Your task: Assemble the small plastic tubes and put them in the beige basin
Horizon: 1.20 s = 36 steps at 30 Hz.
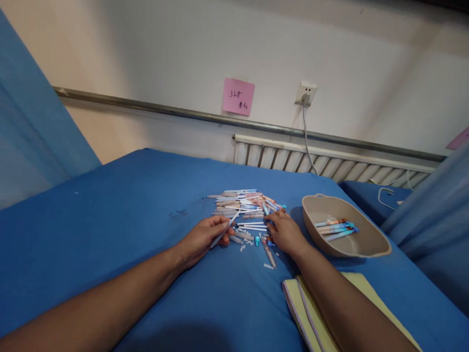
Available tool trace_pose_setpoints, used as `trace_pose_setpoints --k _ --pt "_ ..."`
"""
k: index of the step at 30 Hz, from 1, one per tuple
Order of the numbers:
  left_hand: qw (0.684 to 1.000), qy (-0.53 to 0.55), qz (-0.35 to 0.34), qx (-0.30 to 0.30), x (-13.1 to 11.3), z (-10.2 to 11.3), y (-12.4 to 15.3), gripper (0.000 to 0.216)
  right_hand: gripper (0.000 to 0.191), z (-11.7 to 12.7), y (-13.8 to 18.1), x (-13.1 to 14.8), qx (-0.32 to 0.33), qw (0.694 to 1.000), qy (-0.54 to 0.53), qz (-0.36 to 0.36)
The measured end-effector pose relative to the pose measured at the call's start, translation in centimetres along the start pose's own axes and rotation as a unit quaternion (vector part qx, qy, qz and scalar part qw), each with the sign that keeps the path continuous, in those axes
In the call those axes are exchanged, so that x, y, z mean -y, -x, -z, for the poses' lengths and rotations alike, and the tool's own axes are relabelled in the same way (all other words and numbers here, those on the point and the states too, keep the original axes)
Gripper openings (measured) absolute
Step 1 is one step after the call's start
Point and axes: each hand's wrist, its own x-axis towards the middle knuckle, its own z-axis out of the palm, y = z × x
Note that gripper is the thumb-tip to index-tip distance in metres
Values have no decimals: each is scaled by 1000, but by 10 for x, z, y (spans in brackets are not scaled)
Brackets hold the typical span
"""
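The left hand [205, 235] is pinching, between thumb and fingers, a slim grey plastic pen barrel [219, 237], from which a thin white stick [235, 216] points up toward the far right. The right hand [287, 233] has its fingers bent down at the right edge of a loose pile of slender grey, beige and white pen parts [232, 201]; I cannot tell if these fingers pinch something. This pile lies on the far side of both hands, upon a plain blue cloth sheet [146, 210].

Between the hands there are several thin white sticks with dark ends [252, 226], lying side by side. Nearer, small white plastic pieces [242, 248] are scattered, together with a small turquoise plastic cap [257, 241] and a clear printed pinkish tube [269, 255], which lies slanting just beside the cap.

To the right of the right hand stands an oval beige plastic basin [373, 246], and in it lie some pens with blue and orange ends [335, 230]. A folded yellow cloth [306, 315] lies at the near right, partly under the right forearm.
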Motion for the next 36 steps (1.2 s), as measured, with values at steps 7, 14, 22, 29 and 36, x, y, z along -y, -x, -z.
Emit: trace_pose_setpoints --k 7,14,22,29,36 --pt "1000 9 12 1 -2 2 1 22 17 0 -2 -4 -51 997 -23 -58" --pt "999 -35 -16 18 2 1 2 23 21 6 -3 3 -144 884 -432 -102" --pt "994 -101 -21 38 3 -4 6 33 26 12 5 17 12 724 -687 -61" --pt "993 -115 -17 35 4 -7 8 34 25 5 5 18 24 737 -674 -52" --pt "991 -126 -19 42 5 -6 8 34 28 6 6 22 -3 784 -619 -52"
